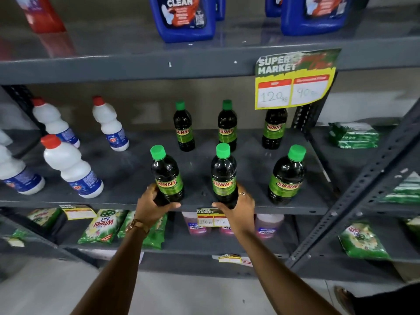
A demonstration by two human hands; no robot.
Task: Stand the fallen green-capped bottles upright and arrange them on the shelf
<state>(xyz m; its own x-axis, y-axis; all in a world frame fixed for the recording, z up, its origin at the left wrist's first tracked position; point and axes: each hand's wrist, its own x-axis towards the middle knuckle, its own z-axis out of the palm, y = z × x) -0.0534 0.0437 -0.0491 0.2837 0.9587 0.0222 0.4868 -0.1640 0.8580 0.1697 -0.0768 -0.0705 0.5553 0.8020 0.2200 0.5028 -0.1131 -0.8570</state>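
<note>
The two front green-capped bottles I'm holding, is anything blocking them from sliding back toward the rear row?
Nothing visible does. The left hand grips the front-left bottle and the right hand the front-middle bottle; the shelf between them and the rear bottles is bare.

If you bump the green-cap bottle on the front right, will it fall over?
Probably, if pushed near the top. The front right bottle is tall and narrow, so it looks tippy. It seems full of dark liquid, so likely heavy for its size and steadier against a light nudge. Being round, it would probably roll along the shelf once down.
</note>
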